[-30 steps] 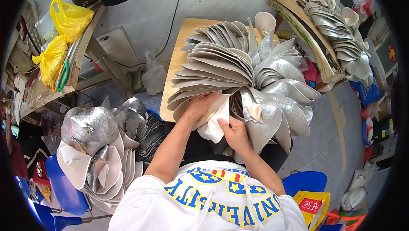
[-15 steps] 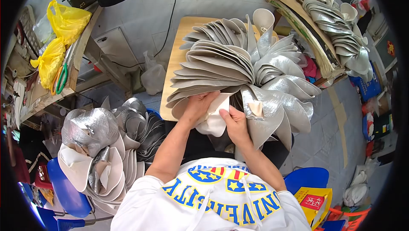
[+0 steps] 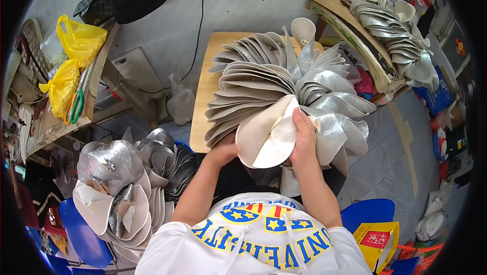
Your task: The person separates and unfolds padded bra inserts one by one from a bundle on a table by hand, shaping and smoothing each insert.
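In the head view a cream, round-edged fabric piece (image 3: 264,135) is spread open in front of me, with a fold down its middle. My right hand (image 3: 306,135) grips its right side, thumb on top and the other fingers underneath. At the left edge of the piece is my left hand (image 3: 223,152), slightly blurred, its fingers hidden behind the fabric and the stack. Right behind the piece, a thick fanned stack of grey-beige fabric pieces (image 3: 248,92) lies on the wooden table (image 3: 208,82). Silver-faced pieces (image 3: 329,90) fan out to its right.
On the left, more silver and cream pieces (image 3: 114,166) are heaped beside a blue chair (image 3: 83,234). Yellow bags (image 3: 81,41) and green-handled scissors (image 3: 76,106) lie on a wooden bench. Another silver stack (image 3: 388,34) rests at the upper right. A yellow bag (image 3: 378,242) stands at lower right.
The cream piece was bunched between both hands and is now opened out flat. My right hand has moved right and up along it; my left hand has shifted down to its left edge.
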{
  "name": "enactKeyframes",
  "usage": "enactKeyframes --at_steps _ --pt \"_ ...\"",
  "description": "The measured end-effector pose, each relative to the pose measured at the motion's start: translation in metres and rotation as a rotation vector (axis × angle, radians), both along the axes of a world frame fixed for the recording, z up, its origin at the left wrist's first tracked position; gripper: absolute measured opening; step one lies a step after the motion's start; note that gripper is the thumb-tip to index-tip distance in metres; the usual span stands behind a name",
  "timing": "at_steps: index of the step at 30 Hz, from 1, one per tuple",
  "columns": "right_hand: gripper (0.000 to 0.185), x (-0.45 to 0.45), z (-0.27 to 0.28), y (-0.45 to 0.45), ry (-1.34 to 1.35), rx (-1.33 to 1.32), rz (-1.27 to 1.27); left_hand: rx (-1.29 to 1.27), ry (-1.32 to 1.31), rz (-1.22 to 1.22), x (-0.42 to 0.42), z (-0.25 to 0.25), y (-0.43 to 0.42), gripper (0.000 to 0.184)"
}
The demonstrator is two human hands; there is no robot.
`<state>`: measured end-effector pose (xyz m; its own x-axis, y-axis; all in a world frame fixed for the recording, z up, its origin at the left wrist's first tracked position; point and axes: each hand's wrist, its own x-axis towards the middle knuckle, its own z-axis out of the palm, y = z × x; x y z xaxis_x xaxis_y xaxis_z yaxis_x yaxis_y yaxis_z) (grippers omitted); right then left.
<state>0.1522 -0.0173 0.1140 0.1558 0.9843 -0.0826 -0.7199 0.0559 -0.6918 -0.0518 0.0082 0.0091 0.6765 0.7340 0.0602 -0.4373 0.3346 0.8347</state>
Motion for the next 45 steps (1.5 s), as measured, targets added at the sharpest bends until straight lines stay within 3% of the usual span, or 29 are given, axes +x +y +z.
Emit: enactKeyframes --at_steps 2,3,6,8,9,11,12,14,16,18,21,29,32,35,36,37,45 --pt "0.021 0.004 0.002 0.005 0.056 0.025 0.033 0.248 0.206 0.014 0.007 0.024 -0.021 0.074" --pt "0.025 0.006 -0.003 0.007 0.034 0.054 0.022 0.234 0.350 -0.029 0.015 0.027 -0.023 0.057" --pt "0.038 0.007 -0.010 0.010 -0.008 0.108 0.016 0.385 0.159 0.272 0.025 0.047 -0.034 0.043" --pt "0.047 0.002 0.002 -0.001 0.000 0.095 0.039 0.317 -0.020 0.297 0.025 0.078 -0.031 0.028" --pt "0.061 0.012 -0.017 -0.002 -0.075 0.150 0.117 0.264 -0.046 0.277 0.023 0.104 -0.027 0.029" --pt "0.046 0.012 -0.023 -0.014 -0.419 0.246 0.105 0.202 -0.083 0.318 0.029 0.134 -0.018 0.029" --pt "0.041 0.013 -0.026 -0.017 -0.648 0.256 0.062 0.357 -0.043 0.312 0.034 0.139 -0.010 0.029" --pt "0.038 0.016 -0.028 -0.020 -0.735 0.307 0.052 0.654 0.048 0.292 0.039 0.145 0.002 0.028" --pt "0.039 0.015 -0.034 -0.025 -0.783 0.354 0.051 0.424 -0.003 0.202 0.037 0.134 0.009 0.033" --pt "0.044 0.010 -0.039 -0.020 -0.810 0.421 0.061 0.380 0.019 0.163 0.032 0.126 0.009 0.047" --pt "0.046 0.001 -0.027 -0.020 -0.848 0.477 -0.019 0.474 0.094 0.143 0.030 0.124 0.007 0.050" --pt "0.031 -0.006 0.005 -0.034 -1.195 0.467 -0.225 0.384 0.273 0.061 0.030 0.127 0.005 0.050" --pt "0.026 -0.005 0.010 -0.034 -1.101 0.403 -0.123 0.365 0.263 0.105 0.025 0.125 0.003 0.046" --pt "0.026 0.003 -0.013 -0.022 -0.442 0.078 -0.059 0.281 0.122 0.204 0.014 0.118 0.003 0.046" --pt "0.026 0.006 -0.009 -0.021 -0.296 0.171 -0.097 0.241 0.058 0.240 0.008 0.115 0.005 0.048" --pt "0.026 0.012 -0.008 -0.019 -0.263 0.187 -0.066 0.197 0.004 0.165 -0.003 0.108 0.015 0.047" --pt "0.024 0.007 -0.016 -0.009 -0.258 0.129 -0.094 0.179 0.083 0.371 0.003 0.089 -0.003 0.043"
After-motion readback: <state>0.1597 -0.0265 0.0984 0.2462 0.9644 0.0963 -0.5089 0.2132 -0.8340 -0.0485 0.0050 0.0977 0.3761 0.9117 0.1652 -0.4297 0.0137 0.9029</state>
